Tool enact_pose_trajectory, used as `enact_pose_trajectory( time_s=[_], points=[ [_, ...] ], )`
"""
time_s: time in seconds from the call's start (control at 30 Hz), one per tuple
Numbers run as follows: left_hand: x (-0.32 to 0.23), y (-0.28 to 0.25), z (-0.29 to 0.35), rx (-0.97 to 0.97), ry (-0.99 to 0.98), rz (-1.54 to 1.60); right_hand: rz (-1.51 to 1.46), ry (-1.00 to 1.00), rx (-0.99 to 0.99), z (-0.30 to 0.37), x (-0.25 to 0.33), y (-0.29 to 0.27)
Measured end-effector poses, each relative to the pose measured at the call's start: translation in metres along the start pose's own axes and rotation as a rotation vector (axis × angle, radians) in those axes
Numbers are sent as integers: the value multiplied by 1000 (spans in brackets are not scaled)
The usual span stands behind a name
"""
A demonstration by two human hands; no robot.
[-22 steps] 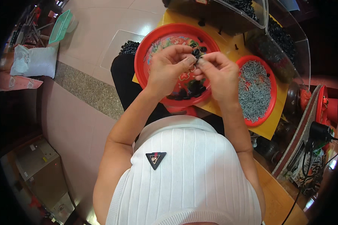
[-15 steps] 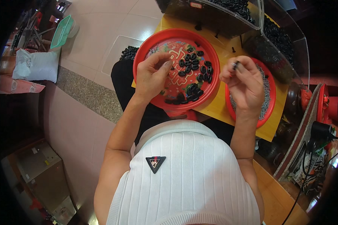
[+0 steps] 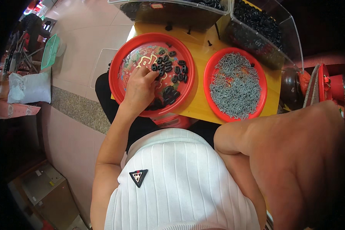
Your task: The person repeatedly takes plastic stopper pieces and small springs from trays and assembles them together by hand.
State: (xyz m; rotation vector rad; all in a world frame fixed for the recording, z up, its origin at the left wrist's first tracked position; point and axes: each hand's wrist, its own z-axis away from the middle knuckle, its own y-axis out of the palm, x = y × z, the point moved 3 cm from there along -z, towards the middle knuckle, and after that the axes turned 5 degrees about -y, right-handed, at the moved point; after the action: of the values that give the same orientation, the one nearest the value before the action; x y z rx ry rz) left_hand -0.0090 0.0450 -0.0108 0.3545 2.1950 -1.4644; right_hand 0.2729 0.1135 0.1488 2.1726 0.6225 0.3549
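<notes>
On the left red tray (image 3: 119,73), the left hand (image 3: 140,90) rested among black oval washers (image 3: 172,73), fingertips spread, pinching nothing visible. The right hand (image 3: 295,165) loomed blurred near the camera, its grip unreadable. A light pinch on one washer's rim would likely lift it cleanly.

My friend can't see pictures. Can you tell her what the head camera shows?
A person's left hand reaches into a red tray of small black rings on a yellow table. Their right hand is raised close to the camera, large and blurry. Beside the first tray sits a red tray of grey screws.
</notes>
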Motion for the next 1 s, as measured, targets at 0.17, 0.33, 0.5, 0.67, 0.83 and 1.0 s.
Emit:
enact_pose_trajectory(
  time_s=[0.17, 0.33, 0.5, 0.67, 0.83, 1.0],
  points=[
    [2, 9, 3, 4, 12, -14, -81, -15, 24, 16, 8, 9],
    [-5, 5, 8, -22, 70, -4, -147, -12, 50, 11, -8, 0],
    [-5, -8, 18, -57, -8, 208, -201, 2, 75, 8, -28, -1],
    [-11, -26, 37, -136, -188, 441, -337, 40, 155, -7, -62, 0],
    [-10, -21, 51, -102, -340, 808, -388, 244, 298, -36, -106, 7],
    [-25, -32, 60, -151, -593, 1081, -136, 425, 180, -16, -129, -26]
  ],
)
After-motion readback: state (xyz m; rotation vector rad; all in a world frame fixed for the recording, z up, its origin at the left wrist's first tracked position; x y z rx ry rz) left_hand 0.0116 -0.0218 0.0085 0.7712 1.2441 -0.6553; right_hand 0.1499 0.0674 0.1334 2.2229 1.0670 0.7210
